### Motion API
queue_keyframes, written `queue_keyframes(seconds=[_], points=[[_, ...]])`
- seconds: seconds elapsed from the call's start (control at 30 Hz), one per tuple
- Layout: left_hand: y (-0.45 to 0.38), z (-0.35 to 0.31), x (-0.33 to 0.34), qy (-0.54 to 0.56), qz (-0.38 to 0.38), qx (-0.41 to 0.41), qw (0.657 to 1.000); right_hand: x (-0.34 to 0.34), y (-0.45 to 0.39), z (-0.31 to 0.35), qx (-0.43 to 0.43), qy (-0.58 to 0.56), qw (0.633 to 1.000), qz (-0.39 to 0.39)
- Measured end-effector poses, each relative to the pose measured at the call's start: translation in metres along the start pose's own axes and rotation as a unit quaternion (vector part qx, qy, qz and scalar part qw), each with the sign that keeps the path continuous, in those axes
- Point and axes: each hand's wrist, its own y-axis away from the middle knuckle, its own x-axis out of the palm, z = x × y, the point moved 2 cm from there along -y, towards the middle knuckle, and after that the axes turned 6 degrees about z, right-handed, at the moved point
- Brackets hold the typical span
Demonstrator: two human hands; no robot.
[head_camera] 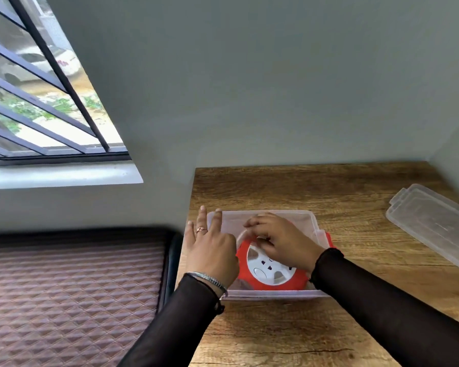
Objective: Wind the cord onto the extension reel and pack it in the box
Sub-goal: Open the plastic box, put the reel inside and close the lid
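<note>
— Sleeves first; what are both hands doing?
— Left hand [210,250] is hovering open beside the box [313,221]; right hand [281,241] is pressing, fingers curled, on the reel [270,271] inside. I'm seating it flat. Lid [435,223] is waiting on the counter [329,186].

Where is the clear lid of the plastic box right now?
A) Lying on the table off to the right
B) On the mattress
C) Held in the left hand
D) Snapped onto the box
A: the lid lies on the wooden table, apart from the open box.
</note>
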Motion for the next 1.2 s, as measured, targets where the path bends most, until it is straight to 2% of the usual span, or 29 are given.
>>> queue_keyframes(seconds=[0.1,0.23,0.3,0.4,0.5,0.63,0.7,0.77,0.87,0.93,1.03,1.1,1.13,1.2], points=[[-0.011,-0.029,-0.009,0.012,-0.048,0.061,0.997,-0.021,0.013,-0.002,0.028,-0.136,0.987,-0.087],[-0.031,-0.091,-0.024,0.048,-0.115,0.182,0.975,-0.063,0.056,-0.035,0.092,-0.113,0.956,-0.255],[-0.044,-0.128,-0.025,0.059,-0.114,0.232,0.964,-0.081,0.087,-0.065,0.162,-0.098,0.935,-0.298],[-0.063,-0.192,-0.014,0.036,-0.066,0.294,0.953,-0.102,0.151,-0.121,0.321,-0.024,0.901,-0.291],[-0.078,-0.246,0.007,-0.019,0.014,0.322,0.947,-0.115,0.214,-0.168,0.463,0.047,0.857,-0.222],[-0.088,-0.296,0.03,-0.079,0.083,0.332,0.936,-0.118,0.26,-0.201,0.56,0.108,0.811,-0.131],[-0.09,-0.312,0.038,-0.083,0.105,0.34,0.931,-0.114,0.266,-0.207,0.555,0.194,0.807,-0.058],[-0.093,-0.32,0.041,-0.073,0.128,0.346,0.926,-0.108,0.268,-0.209,0.528,0.247,0.812,-0.029],[-0.099,-0.322,0.045,-0.055,0.187,0.351,0.916,-0.102,0.27,-0.212,0.494,0.282,0.822,-0.036],[-0.104,-0.318,0.044,-0.045,0.188,0.339,0.921,-0.106,0.267,-0.208,0.467,0.273,0.837,-0.079],[-0.117,-0.304,0.028,0.001,0.118,0.292,0.949,-0.135,0.248,-0.184,0.398,0.26,0.859,-0.188],[-0.124,-0.291,0.01,0.063,0.053,0.268,0.96,-0.162,0.227,-0.16,0.348,0.268,0.869,-0.229],[-0.127,-0.281,0.0,0.122,0.021,0.256,0.959,-0.174,0.214,-0.147,0.325,0.274,0.875,-0.232],[-0.129,-0.255,-0.024,0.266,-0.042,0.237,0.934,-0.193,0.189,-0.124,0.28,0.268,0.894,-0.225]])
